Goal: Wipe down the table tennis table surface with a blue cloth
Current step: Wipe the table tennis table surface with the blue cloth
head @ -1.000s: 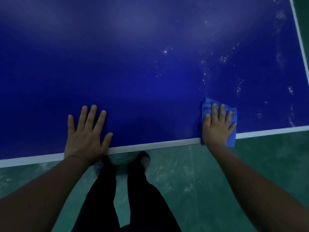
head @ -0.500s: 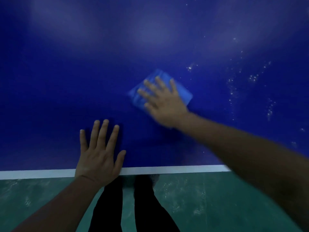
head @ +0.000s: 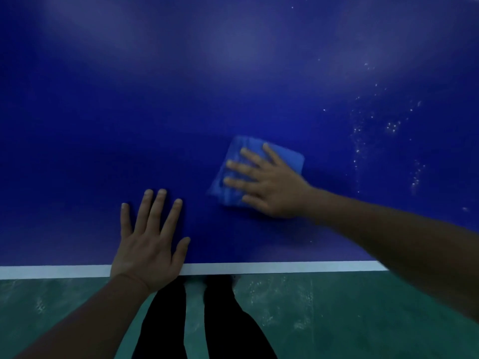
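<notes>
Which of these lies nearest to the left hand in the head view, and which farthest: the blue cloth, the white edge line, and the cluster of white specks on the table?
1. White edge line: the left hand lies across it at the near edge.
2. Blue cloth: to its right and farther up the table, under the right hand.
3. White specks: far right, beyond the cloth.

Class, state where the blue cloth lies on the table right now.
In the head view the blue cloth lies flat on the table, right of centre, under the right hand and beyond the left hand.
</notes>
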Available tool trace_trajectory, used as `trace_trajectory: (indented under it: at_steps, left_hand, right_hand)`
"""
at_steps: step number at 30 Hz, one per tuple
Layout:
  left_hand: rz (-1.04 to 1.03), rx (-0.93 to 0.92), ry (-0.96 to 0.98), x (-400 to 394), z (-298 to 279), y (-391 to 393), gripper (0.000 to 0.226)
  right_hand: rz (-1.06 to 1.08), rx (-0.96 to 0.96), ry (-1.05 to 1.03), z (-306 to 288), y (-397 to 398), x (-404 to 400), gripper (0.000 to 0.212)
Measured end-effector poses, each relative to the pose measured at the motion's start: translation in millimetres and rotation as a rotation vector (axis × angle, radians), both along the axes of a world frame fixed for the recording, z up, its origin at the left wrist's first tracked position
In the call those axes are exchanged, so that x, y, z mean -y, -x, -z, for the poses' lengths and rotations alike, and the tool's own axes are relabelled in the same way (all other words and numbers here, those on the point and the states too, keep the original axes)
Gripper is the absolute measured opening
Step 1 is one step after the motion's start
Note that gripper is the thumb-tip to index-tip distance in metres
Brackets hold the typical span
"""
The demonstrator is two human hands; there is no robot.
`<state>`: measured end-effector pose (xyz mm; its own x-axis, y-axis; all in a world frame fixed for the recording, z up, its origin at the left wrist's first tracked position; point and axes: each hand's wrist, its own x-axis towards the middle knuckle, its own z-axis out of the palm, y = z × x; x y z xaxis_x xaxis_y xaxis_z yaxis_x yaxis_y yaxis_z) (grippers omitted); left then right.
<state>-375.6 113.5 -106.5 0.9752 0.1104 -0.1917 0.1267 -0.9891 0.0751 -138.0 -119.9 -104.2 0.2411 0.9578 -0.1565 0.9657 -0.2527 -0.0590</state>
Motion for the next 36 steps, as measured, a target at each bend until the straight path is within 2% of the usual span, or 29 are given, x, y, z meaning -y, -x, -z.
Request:
trace_trajectory:
  at_steps: [1, 3, 5, 7, 8, 10, 14, 15, 16, 17, 20, 23, 25, 28, 29, 31, 33, 36]
  left_hand:
    - [0.0, -0.001, -0.002, -0.2, 0.1, 0.1, 0.076]
    - [0.003, -0.009, -0.013, -0.4, 0.3, 0.6, 0.076]
    - [0.001, -0.017, -0.018, 0.3, 0.2, 0.6, 0.076]
    - [0.001, -0.022, -0.022, 0.6, 0.2, 0.3, 0.077]
    - [-0.001, -0.024, -0.025, 0.5, 0.0, 0.4, 0.077]
    - [-0.005, -0.024, -0.032, 0.1, -0.8, 0.9, 0.077]
    - [-0.005, -0.012, -0.028, 0.4, -0.4, -0.3, 0.077]
    - [-0.006, -0.014, -0.029, 0.5, -0.2, -0.3, 0.077]
    - [-0.008, -0.016, -0.028, 0.7, 0.0, -0.1, 0.077]
    - [-0.009, -0.017, -0.028, 0.6, 0.3, 0.2, 0.077]
    - [-0.01, -0.018, -0.026, 0.3, 0.3, 1.1, 0.077]
    - [-0.022, -0.019, -0.013, 0.9, 0.5, 1.6, 0.077]
    - [-0.026, -0.023, -0.002, 1.1, 0.3, 0.9, 0.076]
    - [-0.04, -0.02, -0.006, 2.1, -0.5, 1.9, 0.076]
    - [-0.044, -0.019, -0.004, 2.7, -0.7, 2.0, 0.076]
    - [-0.051, -0.019, -0.006, 3.2, -1.3, 2.0, 0.076]
    - [-0.051, -0.021, -0.006, 3.4, -1.3, 1.9, 0.076]
    - [-0.057, -0.02, 0.004, 4.0, -1.9, 1.8, 0.076]
  right_hand:
    - [0.103, 0.035, -0.003, 1.0, -25.0, 6.9, 0.052]
    - [0.489, 0.057, 0.019, -3.7, -81.6, 21.8, 0.059]
    - [0.854, 0.001, 0.05, -12.6, -119.0, 38.5, 0.06]
    - [1.042, -0.028, 0.013, -14.2, -117.1, 33.0, 0.057]
    - [1.071, -0.013, 0.008, -11.8, -100.0, 23.0, 0.056]
    - [0.937, 0.059, -0.053, -4.3, -41.9, 4.1, 0.056]
    - [0.251, -0.033, -0.073, -1.4, 89.3, 29.7, 0.052]
    - [0.163, -0.049, -0.053, -2.6, 88.0, 44.7, 0.051]
    - [0.17, -0.036, -0.046, -0.1, 73.4, 56.7, 0.051]
    - [0.262, 0.002, -0.039, 2.4, 53.4, 65.0, 0.052]
    - [0.738, 0.03, -0.01, -1.0, -7.0, 81.9, 0.054]
    - [1.137, 0.005, -0.043, -1.0, -1.5, 61.9, 0.056]
    - [1.155, 0.047, -0.095, 1.7, 41.6, 32.1, 0.055]
    - [0.837, -0.01, -0.118, 2.9, 116.9, 21.4, 0.052]
    - [0.802, -0.014, -0.112, 3.6, 128.2, 36.3, 0.052]
    - [0.886, -0.008, -0.076, 3.8, 126.4, 81.9, 0.053]
    - [1.063, 0.023, -0.004, 2.8, 111.2, 137.1, 0.058]
    - [1.355, -0.04, 0.078, -7.5, 86.9, 201.5, 0.066]
